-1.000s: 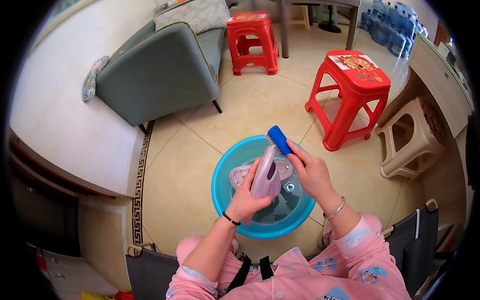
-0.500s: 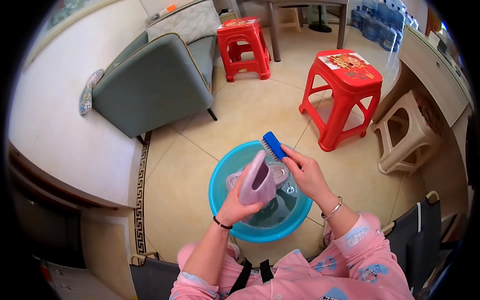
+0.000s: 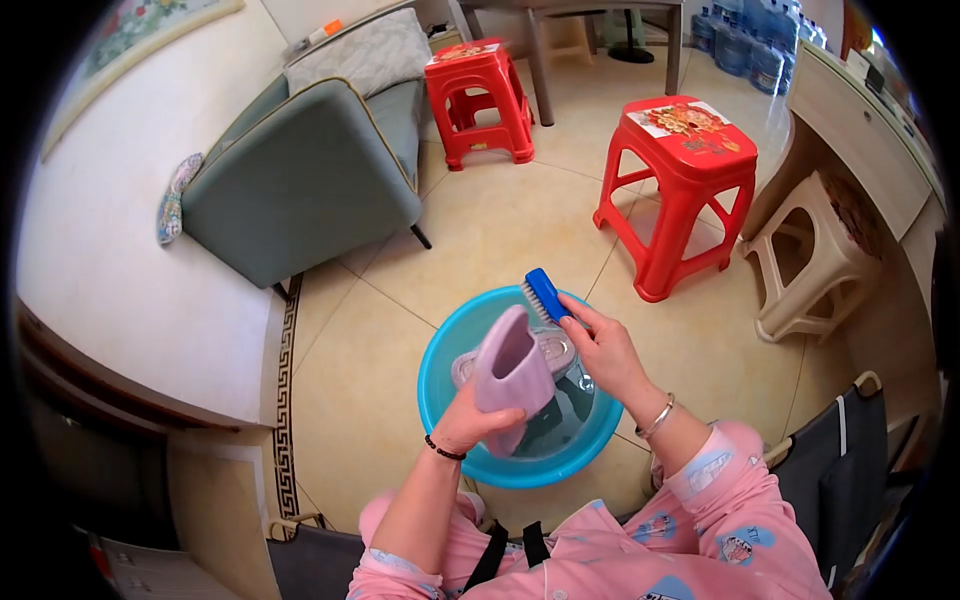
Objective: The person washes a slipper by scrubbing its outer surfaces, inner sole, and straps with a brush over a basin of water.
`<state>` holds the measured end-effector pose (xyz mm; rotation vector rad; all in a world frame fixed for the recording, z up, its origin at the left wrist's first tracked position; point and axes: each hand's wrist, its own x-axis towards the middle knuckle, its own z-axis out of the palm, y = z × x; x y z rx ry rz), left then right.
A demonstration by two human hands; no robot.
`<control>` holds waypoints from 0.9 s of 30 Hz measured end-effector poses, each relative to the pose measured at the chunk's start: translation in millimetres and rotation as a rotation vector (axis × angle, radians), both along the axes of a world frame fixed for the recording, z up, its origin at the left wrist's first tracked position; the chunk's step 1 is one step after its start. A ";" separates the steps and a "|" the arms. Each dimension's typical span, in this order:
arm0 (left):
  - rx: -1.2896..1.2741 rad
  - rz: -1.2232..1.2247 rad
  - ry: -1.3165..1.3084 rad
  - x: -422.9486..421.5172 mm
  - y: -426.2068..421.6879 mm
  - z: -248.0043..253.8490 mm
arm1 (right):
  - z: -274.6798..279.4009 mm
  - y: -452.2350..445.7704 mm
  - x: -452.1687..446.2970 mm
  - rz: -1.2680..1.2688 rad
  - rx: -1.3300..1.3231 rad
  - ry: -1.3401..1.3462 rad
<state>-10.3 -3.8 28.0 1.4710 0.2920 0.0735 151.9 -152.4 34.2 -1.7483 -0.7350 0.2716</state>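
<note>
My left hand (image 3: 474, 420) is closed around a pale purple slipper (image 3: 514, 375), held tilted above a blue basin (image 3: 437, 400). In my right hand (image 3: 610, 350) is a scrubbing brush (image 3: 543, 296) with a blue back and pale bristles. Its bristles face the slipper but appear apart from it. Another pale purple slipper (image 3: 558, 350) lies in the basin, partly hidden behind the held one. Water (image 3: 565, 425) covers the bottom of the basin.
Two red plastic stools (image 3: 680, 190) (image 3: 478, 105) stand ahead on the tiled floor. A grey-green armchair (image 3: 310, 190) is at the left. A beige stool (image 3: 815, 260) sits under a counter at the right. Large water bottles (image 3: 750, 55) stand at the far right.
The slipper in my left hand has turned slightly, showing more of its side. The brush stays in my right hand at nearly the same spot. The view has shifted slightly.
</note>
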 end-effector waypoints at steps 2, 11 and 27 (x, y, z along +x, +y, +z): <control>-0.093 0.009 0.050 -2.8 4.1 -2.2 | 8.2 0.1 -8.7 -0.011 0.041 0.059; -0.188 0.026 -0.023 -5.5 2.0 -1.3 | -0.9 -1.8 -2.4 0.092 -0.013 0.048; -0.354 0.059 -0.001 -10.5 10.3 -19.7 | -2.1 -2.7 -0.5 0.114 0.030 0.172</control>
